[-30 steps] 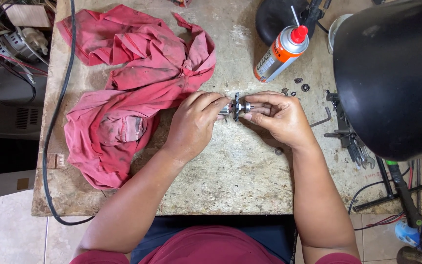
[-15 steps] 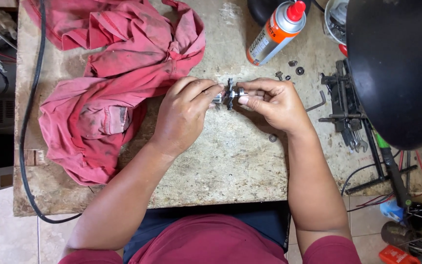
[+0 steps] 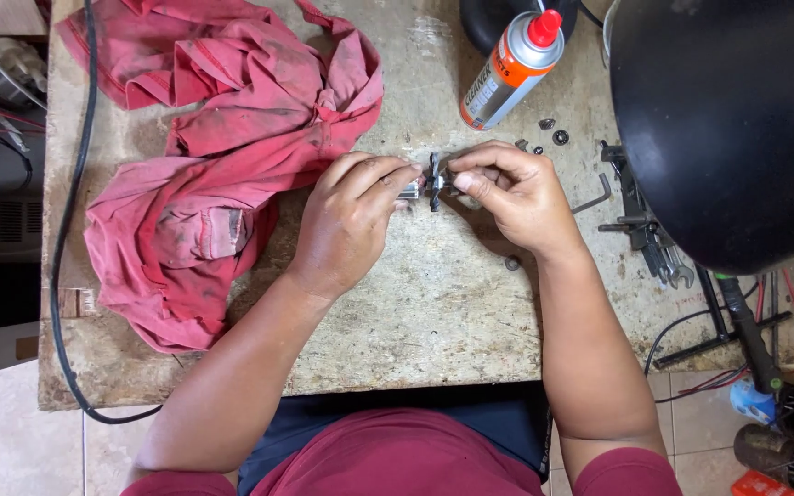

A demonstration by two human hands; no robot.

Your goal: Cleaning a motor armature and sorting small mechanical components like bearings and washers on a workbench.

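Crumpled, grimy red cloth garment (image 3: pixel 213 174) covers the worn stone-topped bench (image 3: pixel 415 312) from about 9 to 11 o'clock of the hands; thin black cable (image 3: pixel 71 220) runs down the bench's left edge beside it

Left hand (image 3: pixel 346 225) sits at bench centre, fingers curled, tips pinched on the left end of a small dark metal part with a toothed disc on a short shaft (image 3: pixel 432 182). Part is held between both hands, apparently just above the bench; I can't tell if it touches the surface

Right hand (image 3: pixel 516 193) closes on the part's other end, thumb and forefinger gripping right beside the disc

Handling judgement: small, rigid, light for metal, likely oily given the cleaner nearby, so slippery. Disc teeth look fine and could bite skin or get damaged; best hold is on the shaft ends either side of the disc, as both hands do now. Easy to drop and lose among the loose bits

At 12 to 1 o'clock of the hands, a grey and orange spray can with a red cap (image 3: pixel 510 69) lies tilted. Small dark nuts and washers (image 3: pixel 553 133) lie just beside it at 2 o'clock. A bent hex key (image 3: pixel 596 196) lies at 3 o'clock near the right hand, with spanners (image 3: pixel 663 257) beyond. Large black lamp shade (image 3: pixel 737 119) blocks the top right corner
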